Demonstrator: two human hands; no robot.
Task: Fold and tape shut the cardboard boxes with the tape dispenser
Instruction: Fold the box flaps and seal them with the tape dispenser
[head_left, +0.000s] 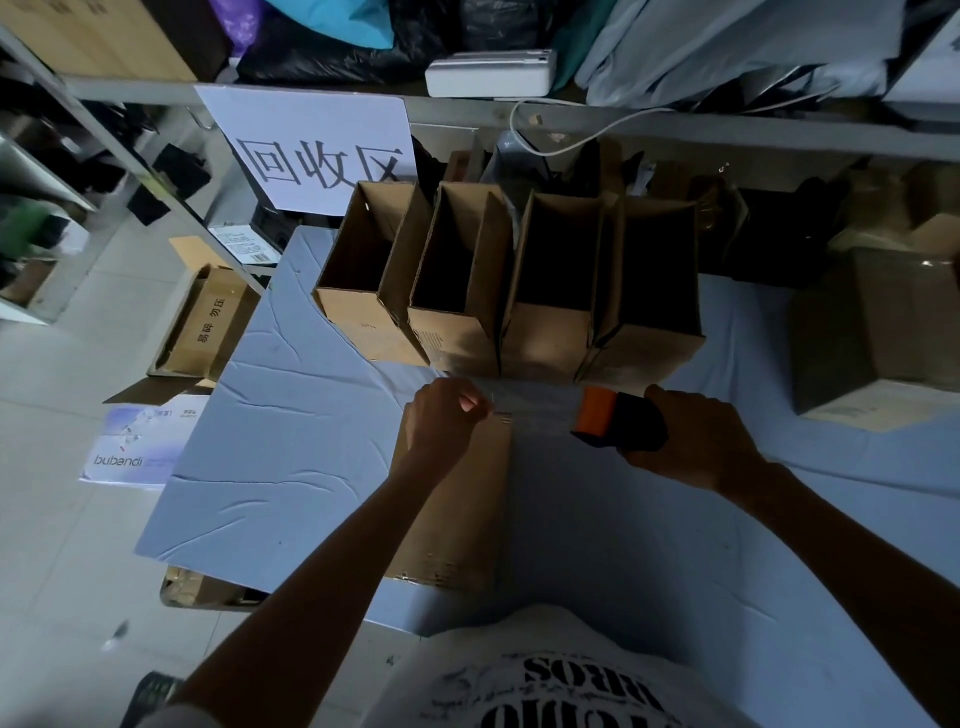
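Left hand (444, 421) pinches tape (540, 408); right hand (696, 441) grips tape dispenser (618, 421). Tape looks stretched above cardboard box (462, 499), dim. Slack pull: tape may twist, stick to itself.

Stockroom — shelving (130, 150) (crammed), cardboard boxes (509, 291).

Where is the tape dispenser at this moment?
The tape dispenser is right of centre in the head view, gripped by the right hand just in front of the row of open boxes; a strip of tape stretches from it to the left hand.
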